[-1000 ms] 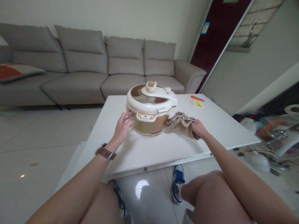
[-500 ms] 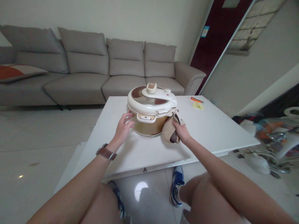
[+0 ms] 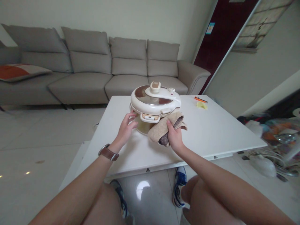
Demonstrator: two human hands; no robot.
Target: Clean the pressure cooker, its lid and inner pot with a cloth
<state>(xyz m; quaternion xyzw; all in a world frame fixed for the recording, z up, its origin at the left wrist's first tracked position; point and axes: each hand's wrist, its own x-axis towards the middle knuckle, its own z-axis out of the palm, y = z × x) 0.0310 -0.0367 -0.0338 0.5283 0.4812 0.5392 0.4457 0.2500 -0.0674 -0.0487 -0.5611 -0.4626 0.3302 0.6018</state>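
A pressure cooker (image 3: 142, 105) with a white lid rim and gold-coloured body stands on the white table (image 3: 225, 131), its lid on. My left hand (image 3: 127, 127), with a brown-strapped watch on the wrist, is at the cooker's left side, fingers apart; the fingertips reach the side under the rim. In my right hand (image 3: 175, 137) is a beige cloth (image 3: 156, 132) with a dark underside, pinched under the thumb. The cloth lies against the front right of the cooker's body and hides part of it.
An orange pen-like object (image 3: 201, 99) and a yellow piece of paper or cloth (image 3: 202, 105) lie at the table's back right. Behind the table stands a grey sofa (image 3: 128, 65). Assorted items, partly blurred, are on the floor at the right.
My right hand has moved the cloth leftward across the front of the cooker, so it covers more of the body. My left hand stays at the left side. The view has shifted slightly.
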